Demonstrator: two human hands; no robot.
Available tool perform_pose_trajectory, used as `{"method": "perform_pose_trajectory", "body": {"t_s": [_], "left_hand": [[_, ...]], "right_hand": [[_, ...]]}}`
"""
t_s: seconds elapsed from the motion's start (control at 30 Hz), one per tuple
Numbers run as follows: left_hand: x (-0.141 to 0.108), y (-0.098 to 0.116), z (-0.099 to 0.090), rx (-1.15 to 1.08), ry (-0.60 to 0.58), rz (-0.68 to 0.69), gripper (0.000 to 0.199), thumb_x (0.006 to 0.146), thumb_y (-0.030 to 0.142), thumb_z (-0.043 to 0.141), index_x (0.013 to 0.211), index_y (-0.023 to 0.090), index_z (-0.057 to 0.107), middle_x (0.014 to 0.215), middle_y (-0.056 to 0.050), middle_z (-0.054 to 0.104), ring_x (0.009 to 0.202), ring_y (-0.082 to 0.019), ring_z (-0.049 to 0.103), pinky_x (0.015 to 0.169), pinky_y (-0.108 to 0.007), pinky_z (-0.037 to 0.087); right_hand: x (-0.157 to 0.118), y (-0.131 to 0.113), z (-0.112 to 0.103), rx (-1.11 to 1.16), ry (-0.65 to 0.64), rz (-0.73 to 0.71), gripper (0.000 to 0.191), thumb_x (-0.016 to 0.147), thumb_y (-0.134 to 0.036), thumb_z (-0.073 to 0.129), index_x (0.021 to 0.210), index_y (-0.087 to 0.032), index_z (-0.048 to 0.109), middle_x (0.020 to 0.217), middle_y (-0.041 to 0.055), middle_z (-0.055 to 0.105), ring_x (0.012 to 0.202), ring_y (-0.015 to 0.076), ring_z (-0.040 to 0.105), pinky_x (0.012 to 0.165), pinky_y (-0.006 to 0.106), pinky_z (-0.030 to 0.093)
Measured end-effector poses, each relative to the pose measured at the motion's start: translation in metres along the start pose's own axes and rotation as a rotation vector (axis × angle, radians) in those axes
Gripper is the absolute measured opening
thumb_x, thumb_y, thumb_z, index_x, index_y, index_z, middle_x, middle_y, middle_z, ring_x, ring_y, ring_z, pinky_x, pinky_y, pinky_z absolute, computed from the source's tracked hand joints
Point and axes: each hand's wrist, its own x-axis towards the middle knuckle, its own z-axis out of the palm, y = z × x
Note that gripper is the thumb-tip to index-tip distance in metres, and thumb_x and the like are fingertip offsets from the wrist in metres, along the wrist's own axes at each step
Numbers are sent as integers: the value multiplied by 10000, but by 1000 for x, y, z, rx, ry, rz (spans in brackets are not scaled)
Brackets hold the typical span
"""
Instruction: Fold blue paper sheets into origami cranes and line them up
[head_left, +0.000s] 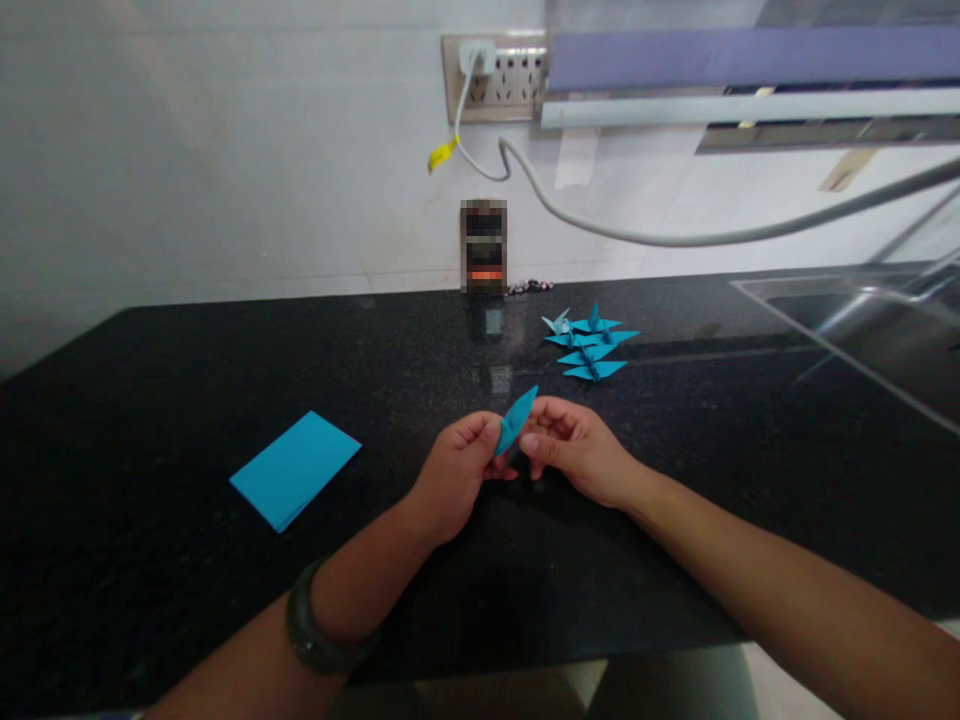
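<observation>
A piece of folded blue paper [517,418], narrow and pointed at its upper end, is tilted up above the dark counter. My left hand [461,470] pinches its lower left part between thumb and fingers. Just to the right, my right hand [581,450] has loosely curled fingers, with thumb and forefinger apart. Its fingertips are close to the paper's right edge; whether they touch it I cannot tell. Beyond my hands lie several folded paper cranes [596,368], mostly blue, with one paler crane [559,323] at the back left.
A stack of blue paper sheets [296,470] lies on the black counter [420,350] at left. A blurred-out dark object [484,245] stands against the wall beside a beaded string [531,287]. A white cable [637,237] hangs from the socket [495,78]. At right is a sink [900,330].
</observation>
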Motion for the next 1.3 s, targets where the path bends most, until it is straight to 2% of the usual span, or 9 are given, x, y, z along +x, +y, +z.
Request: {"method": "perform_pose_trajectory", "body": {"t_s": [0.1,0.23,0.33,0.43,0.53,0.63,0.8,1.1,1.3], "left_hand": [[0,-1,0,-156,-119,-105,245,744,378,626,680,151,557,516,58,439,511,-81,483,558,-238,484],[0,-3,1,-143,-179,-185,214,745,352,635,817,153,601,525,54,501,481,-64,470,608,-269,509],[2,-5,0,-37,-100,-134,184,758,324,623,806,146,619,660,9,615,584,-82,551,670,-256,492],[4,-4,-2,113,72,38,222,781,355,591,805,144,657,738,-15,658,696,-113,594,741,-267,477],[4,-2,-4,188,116,98,223,703,331,678,827,146,682,757,-25,690,724,-143,624,737,-285,489],[2,0,-3,147,94,63,226,612,258,748,796,144,686,712,-22,706,654,-150,643,666,-281,509],[1,-1,-1,67,110,58,180,637,256,728,755,134,668,657,-18,700,610,-141,651,640,-271,521],[1,-3,-2,50,101,186,125,611,160,724,704,154,642,636,14,663,585,-111,616,605,-238,498],[3,-4,-5,14,82,175,87,593,131,719,655,157,664,613,13,672,575,-102,610,600,-222,490]], "right_hand": [[1,-1,-3,-2,-26,-2,335,675,-232,721,994,-218,622,812,-8,585,611,83,577,498,194,470],[0,-2,-3,-109,69,-120,97,669,-205,718,753,-175,680,880,10,529,666,69,542,520,179,460],[0,-6,-1,-139,117,-91,118,672,-247,716,673,-153,645,748,-4,555,579,60,520,487,181,438],[0,-10,1,-158,212,17,205,647,-303,729,662,-148,595,584,-36,563,455,52,485,437,185,413],[2,-13,1,-194,267,56,251,591,-308,761,642,-146,575,531,-48,567,417,53,483,409,180,404],[1,-13,2,-211,255,64,247,571,-289,773,662,-142,596,535,-44,588,425,54,502,411,171,409],[0,-11,3,-170,162,59,232,595,-287,762,734,-157,629,589,-21,644,509,88,588,462,185,456],[-1,-6,-1,-82,112,-44,189,632,-231,736,768,-167,622,574,-40,625,453,65,556,448,177,460],[-3,-11,-1,-189,101,-101,80,676,-207,662,710,-166,603,574,-30,602,477,75,556,481,195,462]]}}
